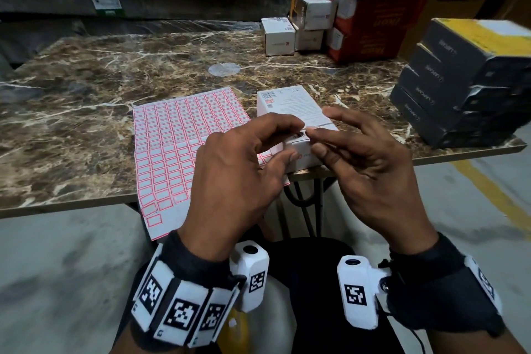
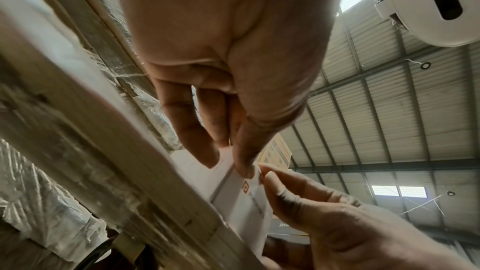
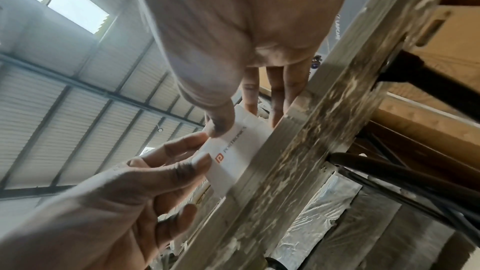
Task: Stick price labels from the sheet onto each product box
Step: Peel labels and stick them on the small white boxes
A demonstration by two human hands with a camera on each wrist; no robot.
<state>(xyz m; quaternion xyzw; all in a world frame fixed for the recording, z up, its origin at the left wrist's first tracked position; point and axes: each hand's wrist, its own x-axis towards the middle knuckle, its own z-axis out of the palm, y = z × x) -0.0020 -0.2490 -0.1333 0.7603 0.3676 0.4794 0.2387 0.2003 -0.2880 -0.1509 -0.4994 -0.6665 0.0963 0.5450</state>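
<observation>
A sheet of red-bordered price labels [image 1: 172, 146] lies on the marble table [image 1: 86, 95], and its near end hangs over the front edge. Right of it a white product box [image 1: 290, 103] lies flat at the table's edge. My left hand [image 1: 297, 141] pinches the box's near end, index on top and thumb on the front face [image 3: 241, 151]. My right hand [image 1: 316, 141] meets it there. Its index and thumb hold a small white scrap with a red edge [image 2: 260, 172], seemingly a label, at the box's top front edge [image 2: 246, 202].
A stack of dark grey boxes [image 1: 465, 80] stands at the table's right end. Small white boxes [image 1: 278, 36] and a red carton [image 1: 370, 29] sit at the back right. The table's front edge [image 1: 71, 204] runs under my wrists, with concrete floor below.
</observation>
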